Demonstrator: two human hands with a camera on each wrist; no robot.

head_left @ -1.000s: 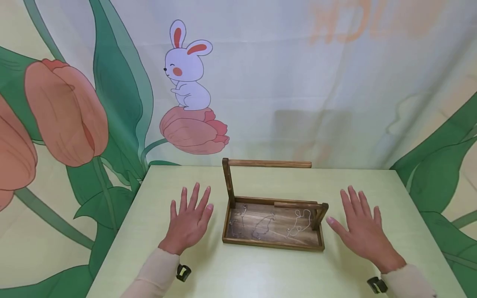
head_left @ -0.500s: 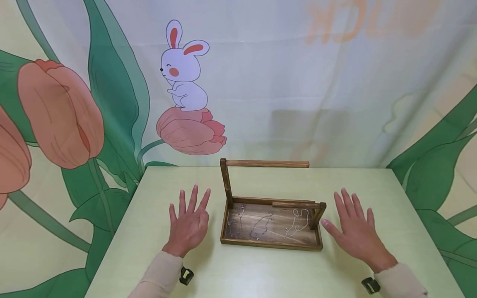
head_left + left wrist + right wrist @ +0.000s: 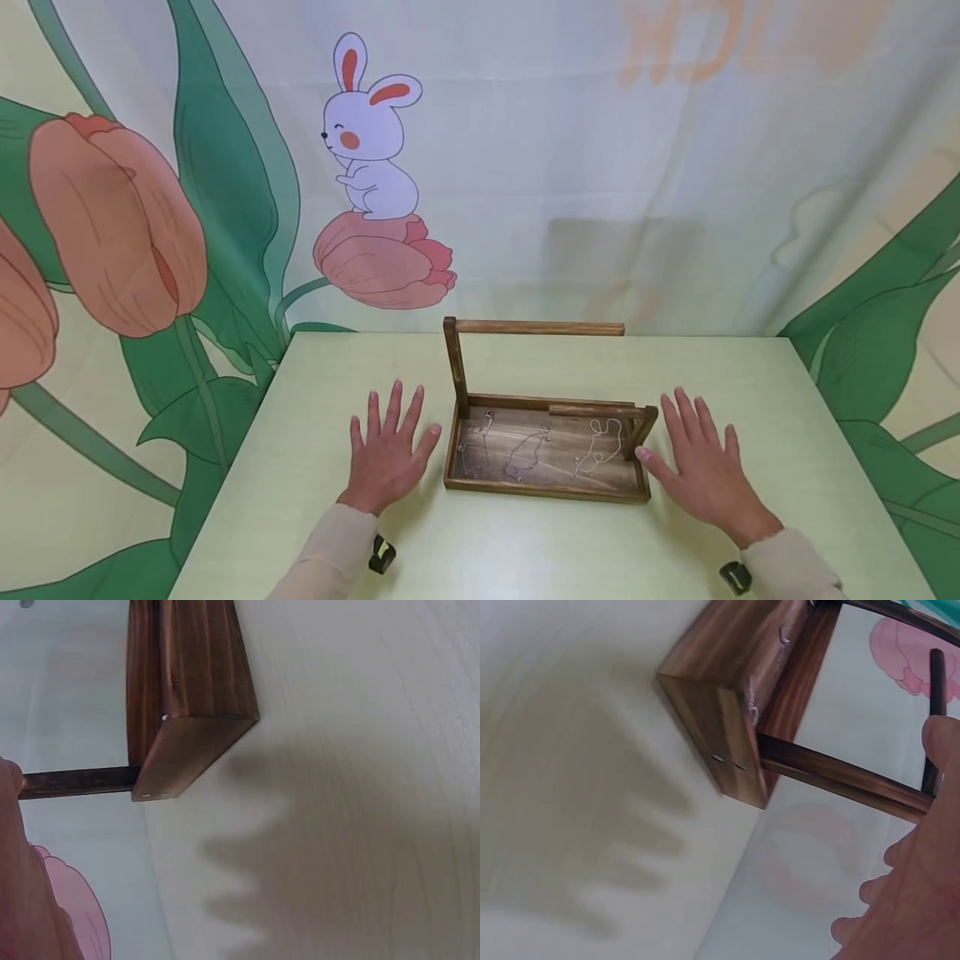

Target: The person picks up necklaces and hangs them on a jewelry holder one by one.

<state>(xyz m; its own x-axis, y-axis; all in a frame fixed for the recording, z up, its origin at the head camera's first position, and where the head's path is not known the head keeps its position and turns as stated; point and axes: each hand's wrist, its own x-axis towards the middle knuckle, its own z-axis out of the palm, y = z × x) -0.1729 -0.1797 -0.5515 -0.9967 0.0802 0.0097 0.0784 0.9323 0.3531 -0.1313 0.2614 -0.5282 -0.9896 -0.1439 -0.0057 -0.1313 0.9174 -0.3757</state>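
Note:
A brown wooden jewelry stand sits between the hands, with a shallow tray base. Its taller post at the left carries a long bar; a shorter post at the right carries a lower bar. Inside the tray lie a pale thin chain, a darker chain and smaller chains at the left. My left hand hovers left of the stand, fingers spread and holding nothing. On the other side my right hand is held with straight fingers, its thumb near the short post; contact cannot be told.
A pale table lies under the stand, its back edge against a printed curtain with a rabbit and tulips. Black wrist devices hang below both sleeves. In the wrist views, hand shadows fall on the tabletop.
Both hands have moved inward toward the stand. The left thumb, tucked in half a second ago, is spread out again. The stand has not moved on the table.

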